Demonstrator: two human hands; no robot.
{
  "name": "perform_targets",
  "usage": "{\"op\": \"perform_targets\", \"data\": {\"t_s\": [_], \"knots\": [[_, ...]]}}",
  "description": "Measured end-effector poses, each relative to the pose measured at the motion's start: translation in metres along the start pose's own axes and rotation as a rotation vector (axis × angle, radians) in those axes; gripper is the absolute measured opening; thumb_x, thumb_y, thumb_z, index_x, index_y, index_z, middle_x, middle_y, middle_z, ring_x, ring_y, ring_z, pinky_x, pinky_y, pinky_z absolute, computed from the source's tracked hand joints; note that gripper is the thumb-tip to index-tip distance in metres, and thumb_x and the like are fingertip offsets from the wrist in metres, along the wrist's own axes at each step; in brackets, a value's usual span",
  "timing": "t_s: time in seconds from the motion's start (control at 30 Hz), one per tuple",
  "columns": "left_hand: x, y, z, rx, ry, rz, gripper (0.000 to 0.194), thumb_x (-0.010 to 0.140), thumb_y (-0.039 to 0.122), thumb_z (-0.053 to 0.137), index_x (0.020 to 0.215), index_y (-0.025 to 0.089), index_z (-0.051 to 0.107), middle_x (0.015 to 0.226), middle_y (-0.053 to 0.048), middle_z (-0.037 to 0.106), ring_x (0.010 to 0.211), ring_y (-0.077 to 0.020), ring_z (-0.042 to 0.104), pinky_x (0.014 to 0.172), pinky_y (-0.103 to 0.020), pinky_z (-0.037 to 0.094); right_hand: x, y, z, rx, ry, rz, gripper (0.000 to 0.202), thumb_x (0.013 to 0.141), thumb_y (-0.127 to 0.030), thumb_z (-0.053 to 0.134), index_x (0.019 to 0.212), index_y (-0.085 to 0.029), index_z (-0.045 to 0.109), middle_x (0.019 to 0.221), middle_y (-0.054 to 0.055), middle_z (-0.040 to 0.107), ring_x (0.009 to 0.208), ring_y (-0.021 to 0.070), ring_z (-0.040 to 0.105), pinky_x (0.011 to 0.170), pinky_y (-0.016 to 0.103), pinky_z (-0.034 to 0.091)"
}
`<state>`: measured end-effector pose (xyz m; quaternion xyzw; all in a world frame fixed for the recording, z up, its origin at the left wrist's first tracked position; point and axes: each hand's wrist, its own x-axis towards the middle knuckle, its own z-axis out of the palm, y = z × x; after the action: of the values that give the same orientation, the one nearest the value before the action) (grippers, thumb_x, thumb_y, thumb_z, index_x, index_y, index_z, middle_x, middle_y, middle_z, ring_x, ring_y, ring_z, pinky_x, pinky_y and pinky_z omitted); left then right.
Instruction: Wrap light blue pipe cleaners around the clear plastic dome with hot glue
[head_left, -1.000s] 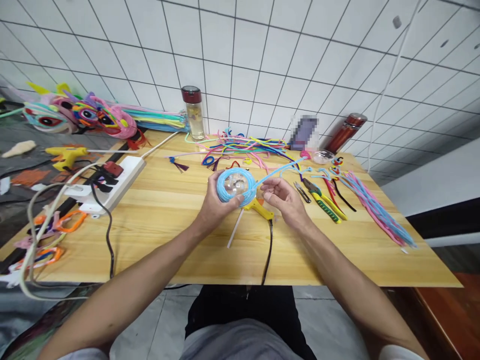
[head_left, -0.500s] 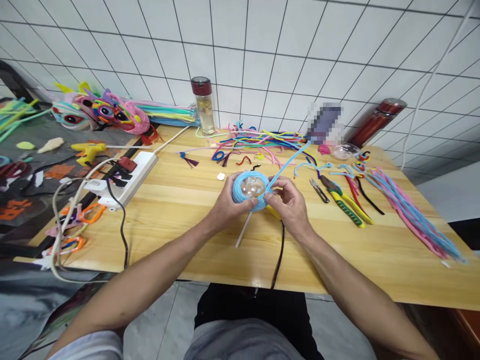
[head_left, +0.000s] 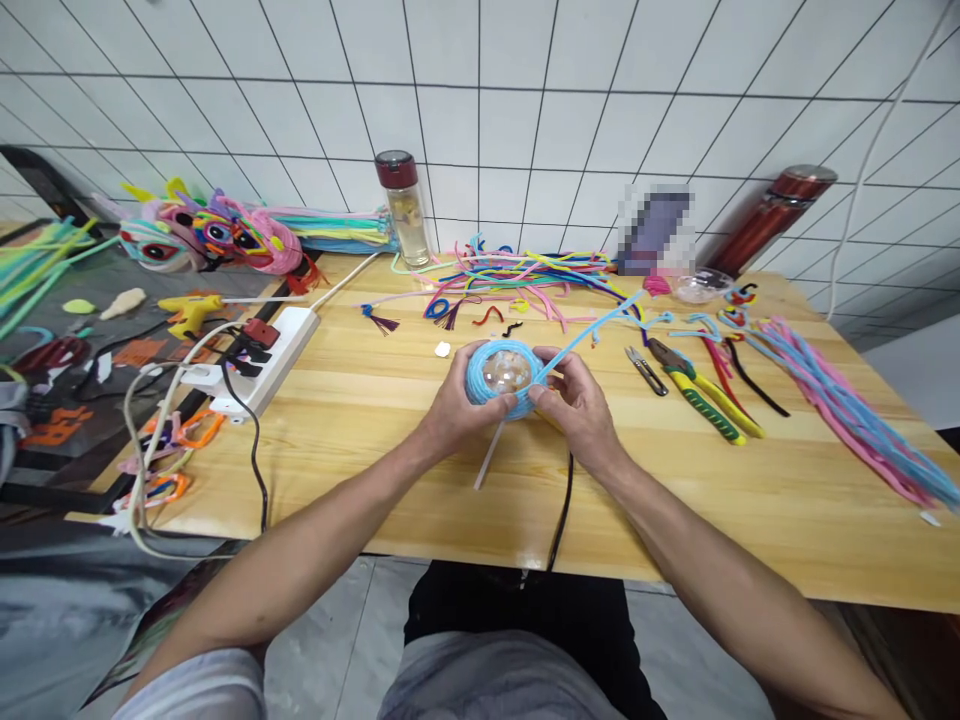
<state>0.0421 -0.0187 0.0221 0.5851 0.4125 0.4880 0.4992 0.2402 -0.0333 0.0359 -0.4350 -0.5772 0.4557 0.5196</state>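
A clear plastic ball (head_left: 504, 370), wrapped round its side in rings of light-blue pipe cleaner, is held above the table between both hands. My left hand (head_left: 456, 402) grips its left side, thumb across the front of the wrapping. My right hand (head_left: 581, 405) pinches the blue pipe cleaner (head_left: 592, 330) against the right side, its loose end sticking up to the right. Below them, a translucent stick (head_left: 489, 458) and a black cord (head_left: 562, 510) lie on the table; what joins them is mostly hidden by my hands.
Pliers (head_left: 697, 395) and thread snips (head_left: 646, 371) lie to the right, near a pink-and-blue pipe cleaner bundle (head_left: 855, 410). Loose pipe cleaners (head_left: 525, 272) and a glass bottle (head_left: 405, 210) stand along the wall. Leftward are a power strip (head_left: 274, 360) and a yellow glue gun (head_left: 191, 313).
The loose end of the blue pipe cleaner has swung lower and to the right. Both hands keep their grip on the ball. The camera view has shifted slightly.
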Motion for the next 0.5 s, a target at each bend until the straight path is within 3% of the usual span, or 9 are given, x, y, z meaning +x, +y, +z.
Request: {"op": "perform_targets", "data": {"t_s": [0.2, 0.5], "knots": [[-0.0015, -0.0055, -0.0011, 0.046, 0.036, 0.020, 0.098, 0.067, 0.057, 0.093, 0.142, 0.022, 0.040, 0.143, -0.015, 0.057, 0.129, -0.0327, 0.065, 0.110, -0.048, 0.055, -0.0041, 0.0021, 0.0025, -0.026, 0.029, 0.007, 0.047, 0.085, -0.044, 0.079, 0.127, -0.030, 0.064, 0.140, 0.007, 0.067, 0.124, 0.0274, 0.066, 0.106, 0.046, 0.058], [-0.0014, -0.0009, 0.0021, 0.062, -0.020, 0.035, 0.093, 0.067, 0.056, 0.093, 0.139, 0.021, 0.044, 0.142, -0.015, 0.062, 0.130, -0.0344, 0.066, 0.114, -0.051, 0.055, -0.0078, 0.0033, 0.0094, -0.005, 0.053, 0.008, 0.053, 0.084, -0.036, 0.076, 0.136, -0.028, 0.062, 0.151, 0.010, 0.061, 0.139, 0.0307, 0.061, 0.119, 0.053, 0.051]]}}
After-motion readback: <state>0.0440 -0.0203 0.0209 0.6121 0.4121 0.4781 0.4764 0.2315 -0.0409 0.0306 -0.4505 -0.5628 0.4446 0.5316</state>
